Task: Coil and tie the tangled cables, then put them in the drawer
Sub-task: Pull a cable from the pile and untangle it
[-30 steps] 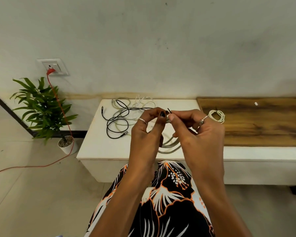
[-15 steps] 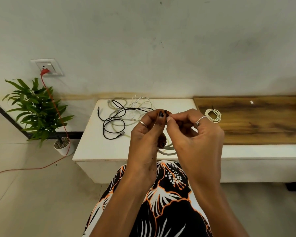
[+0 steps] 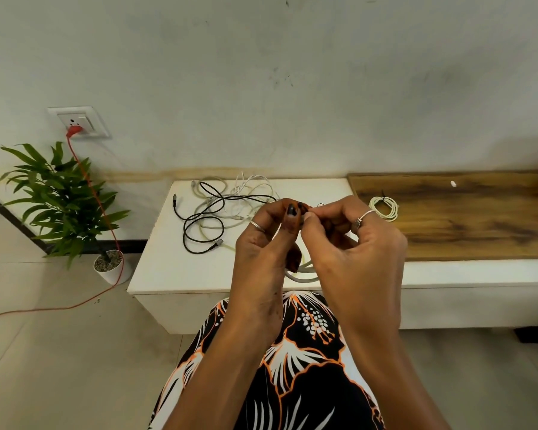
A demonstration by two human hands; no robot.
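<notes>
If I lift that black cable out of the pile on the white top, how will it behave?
The black cable lies in loose irregular loops, so it will probably flop and uncoil. It crosses the pale cables, so it may drag them along. It looks thin, likely light; the plug ends may swing.

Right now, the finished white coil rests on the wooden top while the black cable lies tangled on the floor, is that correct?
Not quite: the head view shows the black cable tangled on the white table, not the floor. The white coil does rest on the wooden top.
</notes>
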